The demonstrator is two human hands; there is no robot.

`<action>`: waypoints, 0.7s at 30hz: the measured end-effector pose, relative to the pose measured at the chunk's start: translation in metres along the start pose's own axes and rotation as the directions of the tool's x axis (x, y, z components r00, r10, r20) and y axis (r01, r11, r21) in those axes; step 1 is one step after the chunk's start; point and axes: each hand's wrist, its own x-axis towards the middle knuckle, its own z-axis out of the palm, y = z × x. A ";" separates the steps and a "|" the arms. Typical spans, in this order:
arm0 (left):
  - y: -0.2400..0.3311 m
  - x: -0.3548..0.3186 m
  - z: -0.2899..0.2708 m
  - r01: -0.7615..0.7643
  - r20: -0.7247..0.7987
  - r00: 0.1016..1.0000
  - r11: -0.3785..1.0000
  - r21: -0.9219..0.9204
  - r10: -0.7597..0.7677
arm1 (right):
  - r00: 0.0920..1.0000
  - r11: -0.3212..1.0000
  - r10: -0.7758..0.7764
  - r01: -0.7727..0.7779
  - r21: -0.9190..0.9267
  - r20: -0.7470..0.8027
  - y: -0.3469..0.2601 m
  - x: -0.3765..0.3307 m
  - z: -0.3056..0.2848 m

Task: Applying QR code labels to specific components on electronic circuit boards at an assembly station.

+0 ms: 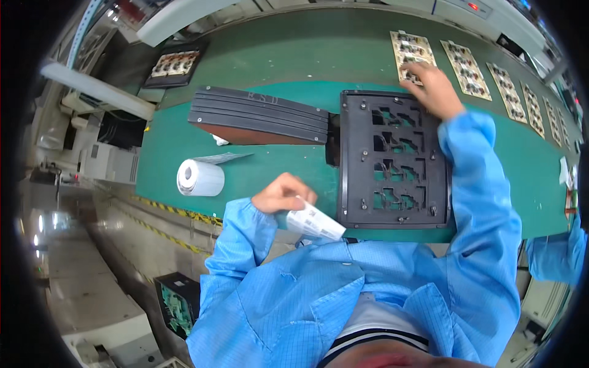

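Note:
My left hand [286,194] is closed on a white strip of printed labels [316,221], which hangs down to the right near the table's front edge. My right hand [432,89] reaches past the black fixture tray [351,159]; its fingers are at the lower end of a circuit board panel [412,46] with several components on it. Whether the fingers grip the panel or only touch it, I cannot tell. The tray lies flat before me, with cut-out openings and small posts. Left of my left hand, a roll of white labels [208,178] rests on the table, its loose end trailing right.
A black slatted box [257,113] stands left of the tray. More board panels [466,69] lie in a row along the right. Another panel sits in a dark tray [176,66] at the far left. A person's blue sleeve [557,254] shows at the right edge.

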 end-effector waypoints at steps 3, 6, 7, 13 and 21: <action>0.007 -0.026 0.025 -0.278 -0.055 0.960 0.951 -0.135 0.273 | 0.983 0.903 -0.158 0.108 0.416 0.088 -0.106 -0.027 -0.044; 0.042 -0.033 0.054 -0.329 -0.108 0.938 0.944 0.014 0.328 | 0.881 0.852 -0.410 0.277 0.444 0.236 -0.168 -0.066 -0.065; 0.053 -0.032 0.061 -0.345 -0.133 0.922 0.928 0.137 0.363 | 0.871 0.824 -0.438 0.290 0.487 0.223 -0.180 -0.079 -0.066; 0.085 -0.029 0.094 -0.401 -0.063 0.906 0.895 0.195 0.419 | 0.931 0.613 -0.348 0.137 0.778 0.111 -0.201 -0.103 -0.075; 0.086 -0.055 0.103 -0.245 -0.288 0.842 0.800 0.548 0.456 | 0.956 0.246 -0.262 -0.064 0.967 0.130 -0.254 -0.110 -0.030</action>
